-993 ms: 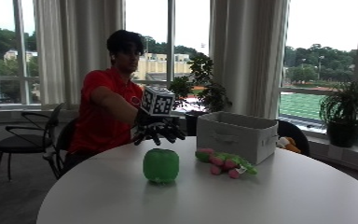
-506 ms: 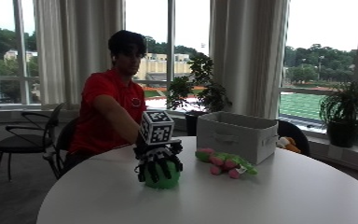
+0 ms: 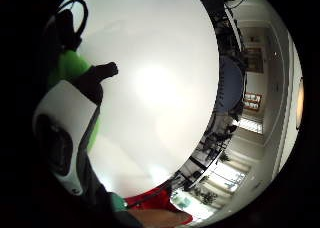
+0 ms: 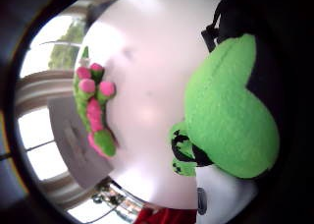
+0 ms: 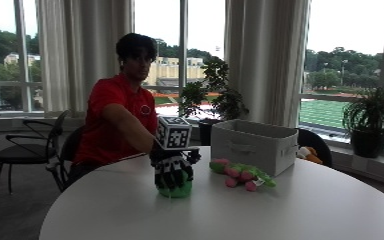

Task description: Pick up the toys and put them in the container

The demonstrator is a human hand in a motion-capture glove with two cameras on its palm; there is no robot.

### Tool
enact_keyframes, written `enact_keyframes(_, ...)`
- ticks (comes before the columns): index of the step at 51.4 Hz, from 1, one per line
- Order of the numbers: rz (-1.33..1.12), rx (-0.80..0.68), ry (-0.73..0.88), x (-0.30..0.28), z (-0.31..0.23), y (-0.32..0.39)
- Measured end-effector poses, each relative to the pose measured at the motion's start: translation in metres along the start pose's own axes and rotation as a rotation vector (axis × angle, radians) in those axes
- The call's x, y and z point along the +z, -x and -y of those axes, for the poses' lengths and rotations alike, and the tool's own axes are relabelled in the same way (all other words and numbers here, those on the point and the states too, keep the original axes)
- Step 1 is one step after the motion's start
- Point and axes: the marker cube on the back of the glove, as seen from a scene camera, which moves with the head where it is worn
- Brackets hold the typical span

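A round green plush toy (image 5: pixel 174 190) sits on the white round table (image 5: pixel 245 215) in the outside view. My gloved right hand (image 5: pixel 172 170) lies over its top, fingers curled down around it. The thumb side palm view shows the green plush toy (image 4: pixel 230 116) close against the palm, with its small black-and-green face. A second plush toy, green and pink (image 5: pixel 242 174), lies on the table to the right, also seen as the green and pink toy (image 4: pixel 93 111). A grey fabric container (image 5: pixel 253 145) stands behind it.
An orange and white plush (image 5: pixel 305 152) lies on a chair behind the container. Potted plants (image 5: pixel 372 120) stand by the windows. Black chairs (image 5: pixel 25 150) are at the left. The table's front half is bare.
My hand came down from above the table onto the green plush toy and its fingers have closed round the toy. The toys have not moved.
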Motion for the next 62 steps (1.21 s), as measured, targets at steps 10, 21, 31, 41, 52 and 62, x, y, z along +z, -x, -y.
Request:
enact_keyframes(10,-0.075,-0.045,0.043,-0.012,-0.011,0.009)
enact_keyframes(21,-0.099,-0.070,-0.001,-0.064,-0.050,0.031)
enact_keyframes(31,-0.049,-0.178,-0.080,-0.162,-0.092,0.093)
enact_keyframes(41,-0.034,-0.380,-0.176,-0.235,-0.153,0.208)
enact_keyframes(52,0.014,-0.508,-0.222,-0.276,-0.197,0.308)
enact_keyframes(62,0.044,-0.789,-0.221,-0.278,-0.208,0.364)
